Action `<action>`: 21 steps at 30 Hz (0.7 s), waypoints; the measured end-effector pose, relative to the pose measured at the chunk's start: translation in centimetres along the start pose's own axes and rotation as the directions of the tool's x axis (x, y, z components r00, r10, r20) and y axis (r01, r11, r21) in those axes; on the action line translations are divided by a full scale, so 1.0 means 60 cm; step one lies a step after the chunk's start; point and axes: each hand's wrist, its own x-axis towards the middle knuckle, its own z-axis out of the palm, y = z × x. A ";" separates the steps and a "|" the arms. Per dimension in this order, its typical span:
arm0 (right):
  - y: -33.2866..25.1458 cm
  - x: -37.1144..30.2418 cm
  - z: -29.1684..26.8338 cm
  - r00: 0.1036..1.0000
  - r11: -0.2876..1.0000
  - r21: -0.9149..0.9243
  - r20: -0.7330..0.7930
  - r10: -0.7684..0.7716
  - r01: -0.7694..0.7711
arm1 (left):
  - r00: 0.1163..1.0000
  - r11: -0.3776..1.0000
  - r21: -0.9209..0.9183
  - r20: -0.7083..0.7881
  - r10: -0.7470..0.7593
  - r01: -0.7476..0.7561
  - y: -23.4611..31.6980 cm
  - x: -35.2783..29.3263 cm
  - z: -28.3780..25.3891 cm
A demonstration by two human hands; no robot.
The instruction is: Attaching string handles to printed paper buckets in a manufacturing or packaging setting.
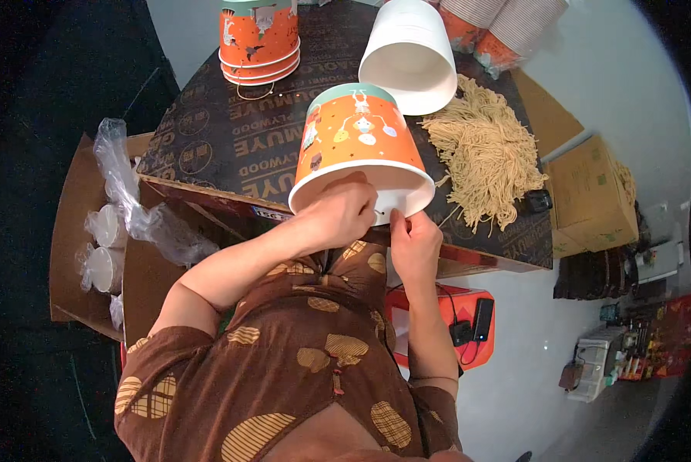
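An orange paper bucket (361,131) with printed cartoon figures and a green band lies tilted at the table's near edge, its white-rimmed mouth toward me. My left hand (342,212) reaches into the mouth with curled fingers, close to a small dark hole in the wall near the rim. Whatever those fingers pinch is too small to make out. Beside it, my right hand (415,237) pinches the bucket's rim between thumb and fingers. To the right of the bucket is a loose heap of beige cords (488,150).
Stacked orange buckets (259,46) with a cord hanging from them stand at the far left. A white bucket (411,58) lies behind mine, near nested buckets (507,35). An open carton (134,285) with plastic-wrapped cups is left; a red stool (480,308) is below right.
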 end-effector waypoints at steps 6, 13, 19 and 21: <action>0.001 0.003 0.001 0.999 0.999 -0.020 -0.019 -0.038 0.038 | 0.972 0.810 -0.559 -0.028 -0.234 0.179 0.009 0.001 0.015; 0.003 0.005 0.004 1.000 0.999 -0.034 -0.010 -0.029 0.029 | 0.909 0.485 -0.789 0.218 -0.354 0.378 0.006 0.013 0.009; 0.002 0.006 0.000 0.999 0.997 -0.068 0.011 -0.030 0.031 | 0.915 0.579 -0.715 0.236 -0.328 0.392 0.007 0.018 0.010; 0.009 0.006 -0.004 0.999 0.996 -0.083 0.013 -0.038 0.039 | 0.907 0.592 -0.694 0.239 -0.347 0.409 0.012 0.018 0.012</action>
